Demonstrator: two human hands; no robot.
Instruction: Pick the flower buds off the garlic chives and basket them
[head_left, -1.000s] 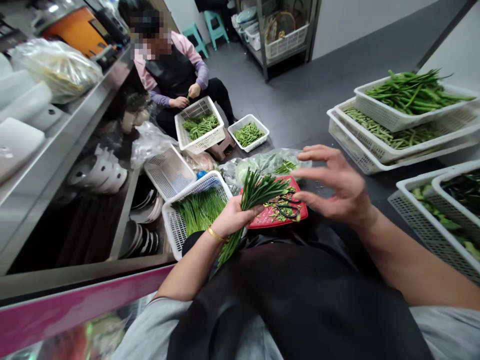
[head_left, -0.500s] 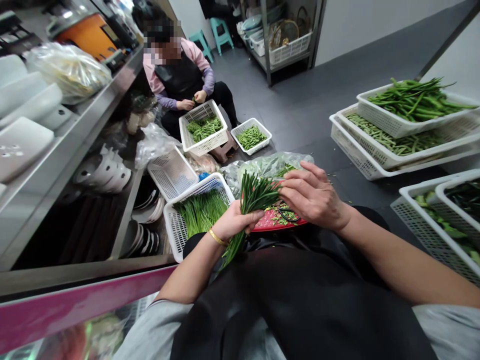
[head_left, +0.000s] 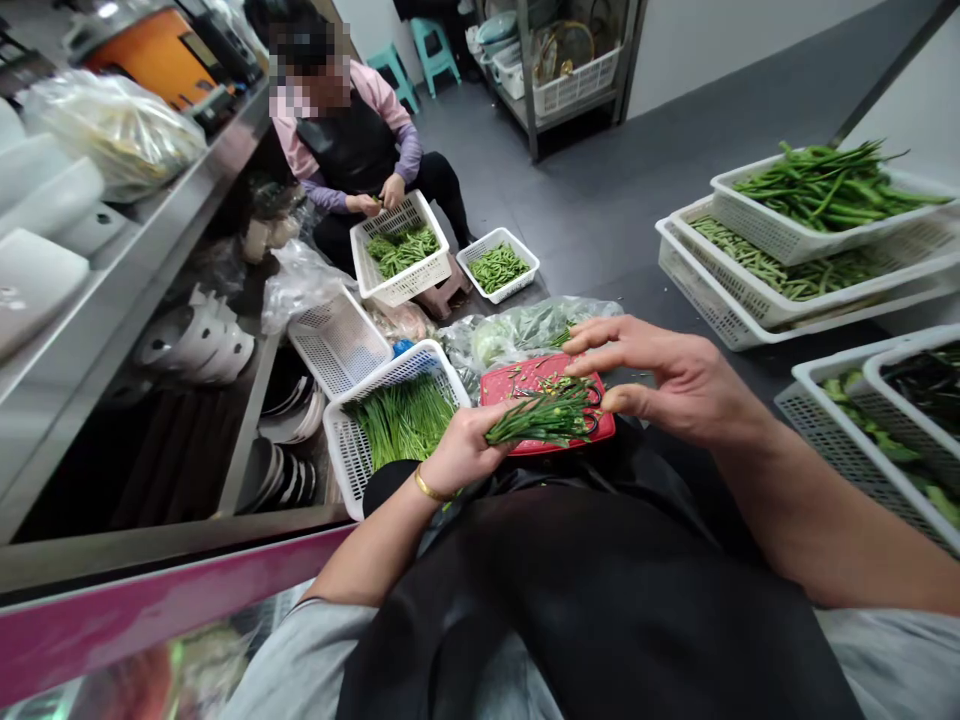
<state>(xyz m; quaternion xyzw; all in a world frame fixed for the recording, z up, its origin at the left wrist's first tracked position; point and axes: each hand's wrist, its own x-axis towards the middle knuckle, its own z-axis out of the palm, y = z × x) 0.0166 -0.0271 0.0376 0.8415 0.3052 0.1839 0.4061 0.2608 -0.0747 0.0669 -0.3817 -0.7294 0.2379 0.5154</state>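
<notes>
Inside white basket (head_left: 349, 458), green stems (head_left: 401, 422)

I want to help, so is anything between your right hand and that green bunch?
Nothing visible stands between the right hand and the green bunch; the scissors show beside its tips, on the red surface.

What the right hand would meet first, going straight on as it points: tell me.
Probably the tip ends of the bunch of thin green stalks in the left hand, just ahead of the right hand; depth is unclear, so that hand might pass above them, over the red rectangular surface.
</notes>
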